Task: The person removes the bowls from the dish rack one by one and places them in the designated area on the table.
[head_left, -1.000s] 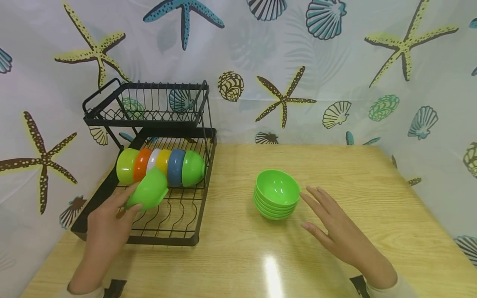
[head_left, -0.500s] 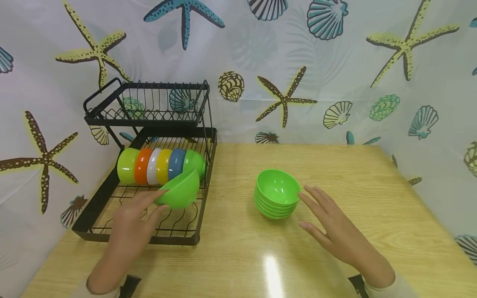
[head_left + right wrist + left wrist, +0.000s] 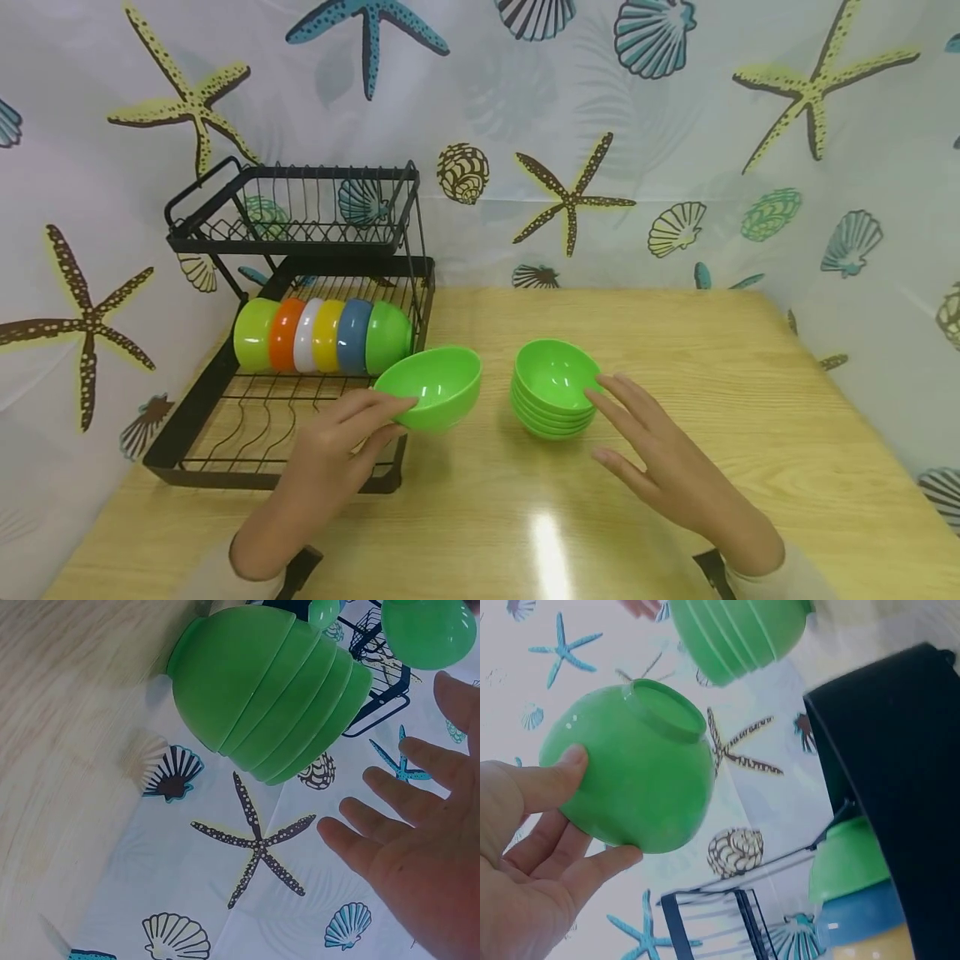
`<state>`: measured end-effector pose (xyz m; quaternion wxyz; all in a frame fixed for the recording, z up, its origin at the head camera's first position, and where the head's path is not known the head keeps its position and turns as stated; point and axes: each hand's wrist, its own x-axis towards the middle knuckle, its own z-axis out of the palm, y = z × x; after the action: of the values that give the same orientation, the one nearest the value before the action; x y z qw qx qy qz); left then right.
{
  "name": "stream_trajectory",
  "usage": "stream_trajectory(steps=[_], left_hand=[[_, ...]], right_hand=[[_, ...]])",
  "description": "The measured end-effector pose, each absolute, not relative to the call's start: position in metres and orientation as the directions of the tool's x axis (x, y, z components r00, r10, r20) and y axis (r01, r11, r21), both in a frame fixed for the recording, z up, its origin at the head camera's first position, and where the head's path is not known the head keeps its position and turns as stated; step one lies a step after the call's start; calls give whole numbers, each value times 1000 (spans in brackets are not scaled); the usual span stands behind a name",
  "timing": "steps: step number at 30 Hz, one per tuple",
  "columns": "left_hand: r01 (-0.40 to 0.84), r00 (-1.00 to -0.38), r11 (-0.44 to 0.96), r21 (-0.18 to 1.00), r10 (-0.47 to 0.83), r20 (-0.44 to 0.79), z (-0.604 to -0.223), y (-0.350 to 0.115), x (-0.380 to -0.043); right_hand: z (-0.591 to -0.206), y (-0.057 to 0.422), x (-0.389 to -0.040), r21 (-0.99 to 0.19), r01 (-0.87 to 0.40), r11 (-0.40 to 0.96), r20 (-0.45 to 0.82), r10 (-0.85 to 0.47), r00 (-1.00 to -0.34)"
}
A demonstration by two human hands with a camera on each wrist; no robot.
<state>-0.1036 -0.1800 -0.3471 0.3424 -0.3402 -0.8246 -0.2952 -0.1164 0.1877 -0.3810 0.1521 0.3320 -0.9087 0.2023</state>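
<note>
My left hand (image 3: 330, 454) pinches the rim of a green bowl (image 3: 438, 387), thumb on one side and fingers on the other. The bowl hangs above the table by the rack's front right corner, tilted with its inside showing in the head view. In the left wrist view the same bowl (image 3: 641, 769) shows its underside and foot ring. To its right stands a stack of several nested green bowls (image 3: 555, 392), upright on the table. My right hand (image 3: 660, 462) is beside that stack (image 3: 262, 690), fingers extended and holding nothing; the right wrist view shows a gap between them.
A black two-tier dish rack (image 3: 292, 479) stands at the left. On its lower tier a row of bowls sits on edge: lime, orange, white, yellow, blue (image 3: 354, 337) and green (image 3: 387, 337). A patterned curtain (image 3: 480, 100) hangs behind the wooden table (image 3: 675, 333).
My left hand has carried the green bowl rightward from over the rack to near the stack, turning its opening into view. The right hand has shifted only slightly left.
</note>
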Motion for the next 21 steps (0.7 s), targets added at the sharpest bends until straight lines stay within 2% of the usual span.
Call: stream_trajectory(steps=[7, 15, 21], left_hand=[[835, -478, 493, 244, 430, 766, -354, -173, -106], [875, -388, 465, 132, 513, 765, -355, -165, -106], [892, -331, 448, 65, 549, 767, -356, -161, -107]], right_hand=[[-382, 184, -114, -253, -701, 667, 463, -553, -693], [-381, 173, -113, -162, -838, 520, 643, -589, -490], [-379, 161, -109, -129, -888, 442, 698, -595, -398]])
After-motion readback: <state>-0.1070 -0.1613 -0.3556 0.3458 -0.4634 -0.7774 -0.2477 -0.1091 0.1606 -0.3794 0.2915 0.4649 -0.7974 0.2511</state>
